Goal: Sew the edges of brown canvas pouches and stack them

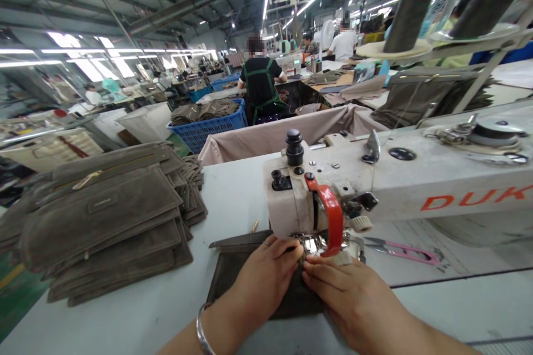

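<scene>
A dark grey-brown fabric bag panel (227, 273) lies on the sewing table under the head of the sewing machine (287, 205). My left hand (266, 269), with a silver bangle on its wrist, has its fingers closed on the panel beside the presser foot (312, 245). From the other side my right hand (347, 288) pinches the same panel close to the foot, its fingertips almost meeting the left ones. Both hands cover much of the panel, and the needle point is hidden. A brass-coloured zip pull (255, 226) shows at the panel's far edge.
A stack of similar fabric pieces (125, 216) stands on the left. Pink-handled thread snips (408, 252) lie right of the needle area. Behind the table are a pinkish cloth-lined bin (250, 141), a blue crate (212, 132) and a seated co-worker (262, 83). Thread cones (410, 16) stand upper right.
</scene>
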`<state>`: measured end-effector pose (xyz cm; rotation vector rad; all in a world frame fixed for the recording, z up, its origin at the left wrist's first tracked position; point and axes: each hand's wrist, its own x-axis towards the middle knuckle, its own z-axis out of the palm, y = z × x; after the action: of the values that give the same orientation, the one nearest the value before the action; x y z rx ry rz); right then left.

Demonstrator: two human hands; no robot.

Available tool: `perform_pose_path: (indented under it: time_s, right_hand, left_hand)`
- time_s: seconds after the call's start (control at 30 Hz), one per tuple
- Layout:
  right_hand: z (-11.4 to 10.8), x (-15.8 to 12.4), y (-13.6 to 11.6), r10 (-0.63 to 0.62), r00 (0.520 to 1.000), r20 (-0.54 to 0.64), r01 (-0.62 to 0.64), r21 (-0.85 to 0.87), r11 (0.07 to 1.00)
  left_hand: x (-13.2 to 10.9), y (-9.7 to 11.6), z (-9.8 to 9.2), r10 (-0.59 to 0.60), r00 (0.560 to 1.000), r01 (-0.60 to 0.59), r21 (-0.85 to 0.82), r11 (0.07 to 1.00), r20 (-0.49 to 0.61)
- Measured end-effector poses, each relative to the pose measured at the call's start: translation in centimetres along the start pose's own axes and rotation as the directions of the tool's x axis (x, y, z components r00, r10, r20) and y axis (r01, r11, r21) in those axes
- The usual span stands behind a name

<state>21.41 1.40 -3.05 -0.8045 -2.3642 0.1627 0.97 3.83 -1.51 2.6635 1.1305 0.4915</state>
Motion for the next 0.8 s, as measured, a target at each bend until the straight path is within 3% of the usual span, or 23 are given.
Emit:
perform_pose_path:
  time_s: [0.23,0.37,0.47,0.57,0.63,0.8]
  right_hand:
    - [0.4,-0.2,-0.1,0.015,1.000,0.016,-0.016,0.038,0.999]
    - [-0.8,-0.4,0.0,0.083,0.986,0.144,-0.100,0.119,0.988]
    - [-2.3,-0.5,0.4,0.169,0.955,0.243,-0.222,0.206,0.953]
    - [-3.3,-0.7,0.7,0.120,0.942,0.312,-0.207,0.264,0.942]
    - [-3.3,-0.8,0.8,0.076,0.950,0.304,-0.166,0.284,0.944]
    - [-2.7,-1.3,0.3,0.131,0.962,0.238,-0.191,0.252,0.949]
  left_hand:
    - [-0.2,0.2,-0.7,-0.016,0.999,0.017,-0.035,0.999,0.028]
    - [-2.1,0.9,-1.2,-0.015,0.993,0.021,-0.048,0.999,0.114]
    - [-3.5,1.8,-1.1,0.046,0.995,-0.047,0.005,0.999,0.092]
    - [-3.9,2.7,-1.0,0.061,0.997,-0.062,0.005,0.998,0.050]
    - [-3.7,3.1,-1.0,0.010,0.999,-0.009,-0.019,1.000,0.037]
    - [-3.5,3.0,-0.6,-0.062,0.998,0.062,-0.031,0.998,-0.012]
